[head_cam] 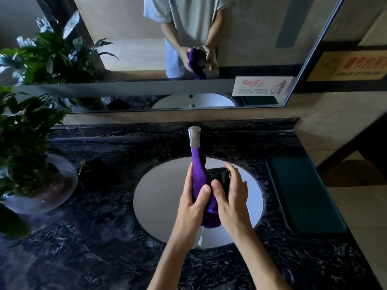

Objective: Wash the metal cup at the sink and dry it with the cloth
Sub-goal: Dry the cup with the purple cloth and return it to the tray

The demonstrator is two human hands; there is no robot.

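Above the round white sink (159, 197), our right hand (232, 197) grips the dark metal cup (218, 176); our left hand (193, 203) clasps the purple cloth (200, 176) against it.

You are facing a dark marble counter (94, 248) veined with white, running up to a beige wall. At its left edge stands a leafy green plant (25, 126) in a rounded glass bowl (52, 193). Near the right edge lies a flat teal mat (303, 193), its long side running front to back. A chrome tap (194, 137) rises from the counter's back edge. Above the back edge hangs a wide mirror (125, 28), which reflects the plant. A small white notice (261, 86) with red lettering and a bin symbol sits in the mirror's lower right corner.
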